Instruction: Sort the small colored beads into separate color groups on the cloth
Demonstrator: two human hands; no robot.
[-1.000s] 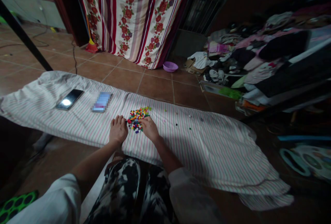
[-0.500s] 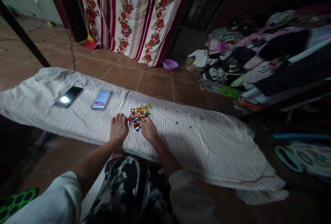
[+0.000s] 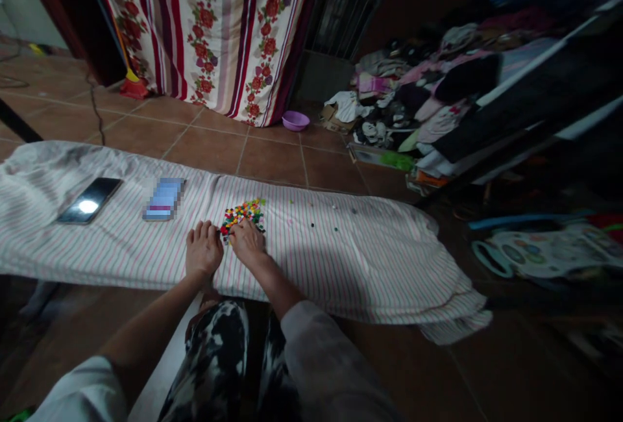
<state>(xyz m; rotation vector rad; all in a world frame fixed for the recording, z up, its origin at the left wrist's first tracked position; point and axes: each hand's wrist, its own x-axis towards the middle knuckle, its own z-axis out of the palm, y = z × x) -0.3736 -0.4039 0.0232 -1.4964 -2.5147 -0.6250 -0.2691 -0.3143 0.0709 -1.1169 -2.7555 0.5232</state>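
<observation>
A loose pile of small coloured pieces (image 3: 242,211), in red, yellow, green, white and dark tones, lies on a striped cloth (image 3: 302,260). My right hand (image 3: 247,240) reaches over the near part of the pile and hides some of it. Its fingertips are drawn together at the pile's left edge; whatever is between them is too small to make out. Just left of the pile, my left hand (image 3: 203,250) rests palm down on the cloth. Its fingers point away from me, slightly apart, and the thumb side is close to my right fingertips.
Left of the hands lie a dark phone (image 3: 90,201) and a second phone (image 3: 164,200) with a lit, blurred screen. Several single pieces, including a dark one (image 3: 312,225), lie scattered to the right. Beyond are a purple basin (image 3: 296,121) and heaped clothes (image 3: 389,94).
The view has swung to the right, so everything appears farther left. My right hand has shifted toward my left hand and covers more of the pile's near side. My left hand stays beside it.
</observation>
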